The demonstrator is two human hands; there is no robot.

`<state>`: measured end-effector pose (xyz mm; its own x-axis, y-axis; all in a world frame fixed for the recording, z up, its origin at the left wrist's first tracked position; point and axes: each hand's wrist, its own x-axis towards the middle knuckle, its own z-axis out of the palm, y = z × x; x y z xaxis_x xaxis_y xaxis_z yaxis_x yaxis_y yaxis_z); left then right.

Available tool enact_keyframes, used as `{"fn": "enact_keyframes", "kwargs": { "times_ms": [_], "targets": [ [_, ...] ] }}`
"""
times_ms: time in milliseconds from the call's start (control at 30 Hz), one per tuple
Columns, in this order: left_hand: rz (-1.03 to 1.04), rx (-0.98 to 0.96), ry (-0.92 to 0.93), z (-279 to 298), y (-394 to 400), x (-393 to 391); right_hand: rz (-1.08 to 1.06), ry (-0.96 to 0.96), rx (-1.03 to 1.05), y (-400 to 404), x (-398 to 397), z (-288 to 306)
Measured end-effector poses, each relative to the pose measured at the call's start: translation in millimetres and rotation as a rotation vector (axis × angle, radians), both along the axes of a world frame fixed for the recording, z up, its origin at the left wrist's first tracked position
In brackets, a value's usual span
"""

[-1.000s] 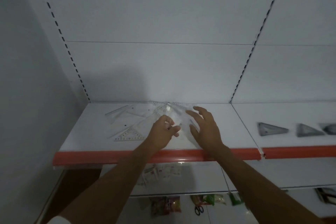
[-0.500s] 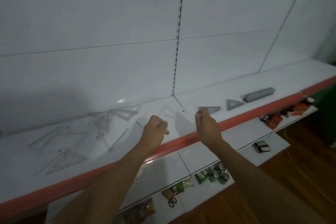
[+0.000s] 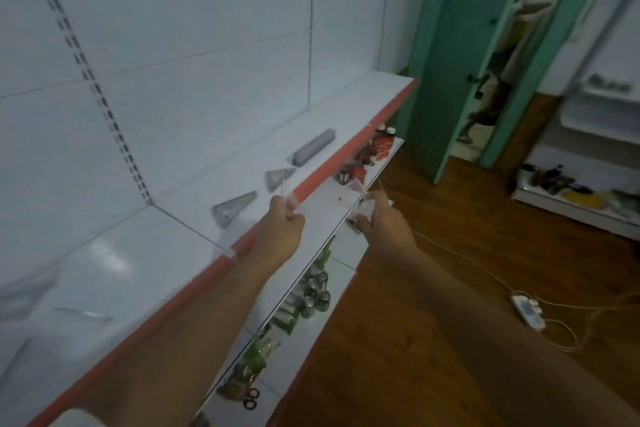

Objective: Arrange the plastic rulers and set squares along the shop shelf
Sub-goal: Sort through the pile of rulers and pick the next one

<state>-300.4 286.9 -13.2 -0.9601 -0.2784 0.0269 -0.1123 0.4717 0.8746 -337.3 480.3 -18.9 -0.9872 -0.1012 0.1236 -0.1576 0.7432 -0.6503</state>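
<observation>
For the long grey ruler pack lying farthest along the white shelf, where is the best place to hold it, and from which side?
Probably at the middle of the long grey ruler pack, pinching across its narrow width from above. It lies flat on the white shelf with the red front edge, so no edge is lifted, and a middle hold should keep it from tipping. Approach from the open front, since the back panel blocks the rear.

White back panels point(image 3: 194, 45) with slotted uprights fill the upper left of the frame; at upper right, a teal door frame point(image 3: 440, 73). Brown wooden floor point(image 3: 450, 253) spreads across the lower right, a white power strip point(image 3: 526, 312) and cable lying on it. Dim, bluish light.
</observation>
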Motion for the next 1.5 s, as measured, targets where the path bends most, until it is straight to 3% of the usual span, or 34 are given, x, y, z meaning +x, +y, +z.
{"fn": "enact_keyframes", "kwargs": {
  "times_ms": [233,400,567,967,1233,1400,1500],
  "targets": [
    [-0.057,0.019,0.037,1.3,90.5,-60.6,-0.027,-0.122,-0.186,97.9,-45.0,6.9],
    [-0.01,0.08,-0.011,-5.7,140.1,-95.3,-0.056,-0.121,-0.171,150.5,-98.7,-2.5],
    [0.061,0.076,-0.037,-15.3,151.8,-111.0,0.027,-0.037,-0.094,154.4,-141.3,-12.5],
    [0.495,-0.051,0.085,-12.2,33.4,-141.1,0.44,0.154,0.079,2.8,-212.0,-9.4],
    [0.86,-0.066,0.125,-25.8,-53.0,-93.7,0.829,0.278,0.168,-120.8,-212.2,-16.0],
    [1.024,-0.072,0.106,-37.5,-72.7,-64.0,1.097,0.324,0.163,-172.9,-198.1,-35.6],
    [1.126,-0.082,0.074,-44.2,-72.8,-59.3,1.144,0.365,0.212,-195.9,-197.9,-46.9]
  ]
}}
